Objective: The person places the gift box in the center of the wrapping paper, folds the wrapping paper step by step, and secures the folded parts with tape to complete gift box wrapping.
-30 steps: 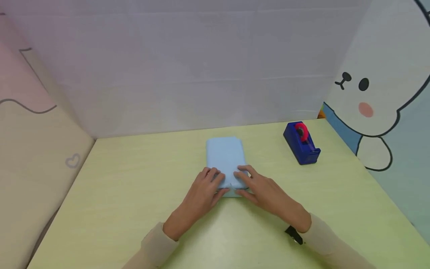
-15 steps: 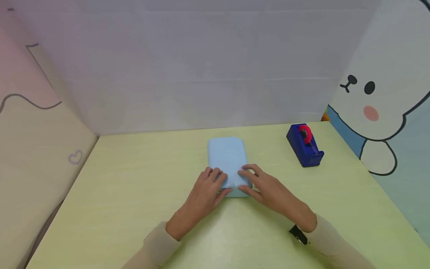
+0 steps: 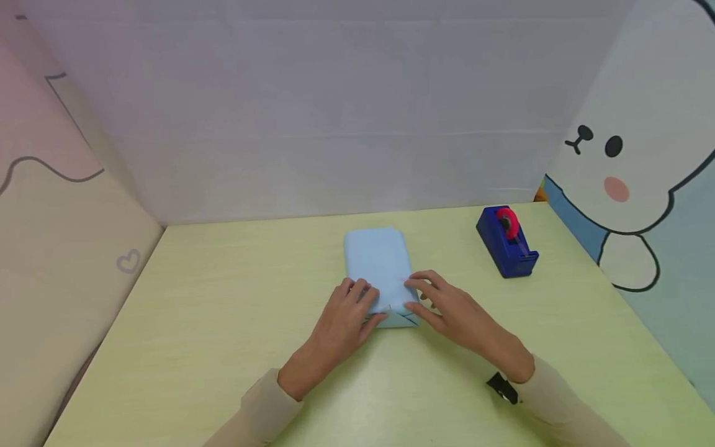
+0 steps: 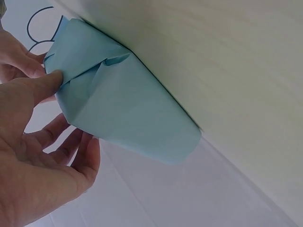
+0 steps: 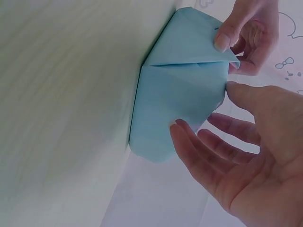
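A box-shaped package wrapped in light blue paper (image 3: 377,254) lies flat on the table, its folded end toward me. My left hand (image 3: 341,316) grips the near left corner, thumb on the end fold and fingers over the top. In the left wrist view the wrapped side (image 4: 137,104) shows a crease near that thumb. My right hand (image 3: 455,313) is at the near right corner. Its thumb and loosely bent fingers touch the edge and top, as the right wrist view shows beside the paper's folded flap (image 5: 189,42). The package's underside is hidden.
A dark blue tape dispenser (image 3: 505,245) with a red-cored roll stands at the table's back right. The pale yellow table (image 3: 234,292) meets a white sheet (image 3: 335,112) behind. Cartoon-printed panels (image 3: 642,186) flank both sides.
My right hand has shifted slightly right, uncovering diagonal fold lines at the package's near right corner. My left hand keeps its place on the left corner. The head view has shifted slightly.
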Tool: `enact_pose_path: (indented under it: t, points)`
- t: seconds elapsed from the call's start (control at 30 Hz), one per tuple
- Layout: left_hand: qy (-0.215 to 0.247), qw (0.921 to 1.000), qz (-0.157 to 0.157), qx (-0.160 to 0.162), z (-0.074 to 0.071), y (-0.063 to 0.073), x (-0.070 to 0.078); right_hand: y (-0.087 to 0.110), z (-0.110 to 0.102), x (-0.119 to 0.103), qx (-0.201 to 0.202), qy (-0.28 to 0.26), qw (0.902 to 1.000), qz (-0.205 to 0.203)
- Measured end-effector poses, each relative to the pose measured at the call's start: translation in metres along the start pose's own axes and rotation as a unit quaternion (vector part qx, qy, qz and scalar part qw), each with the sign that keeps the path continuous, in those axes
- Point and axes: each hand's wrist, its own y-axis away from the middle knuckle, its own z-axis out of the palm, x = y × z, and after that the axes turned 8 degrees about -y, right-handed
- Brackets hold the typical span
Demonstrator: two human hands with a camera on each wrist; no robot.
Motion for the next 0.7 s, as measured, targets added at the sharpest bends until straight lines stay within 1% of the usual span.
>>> enact_pose_path:
  t: [0.13,0.33,0.43,0.57,0.7]
  points:
    - [0.004,1.0,-0.004,-0.002,0.0,0.0,0.0,0.002,-0.004,0.005,0.02,0.004,0.9998,0.007]
    - [0.005,1.0,-0.005,-0.002,0.0,0.001,0.001,0.007,-0.012,0.011,0.051,0.01,0.997,0.056]
    - [0.007,1.0,-0.006,0.001,0.001,0.001,0.001,0.01,-0.014,0.014,0.064,0.005,0.9952,0.074]
    - [0.011,0.9999,-0.007,0.004,0.001,0.001,0.001,0.012,-0.015,0.02,0.084,0.013,0.9928,0.084]
    - [0.014,0.9999,-0.008,0.002,-0.001,0.0,0.002,0.014,-0.018,0.027,0.111,0.033,0.9898,0.084]
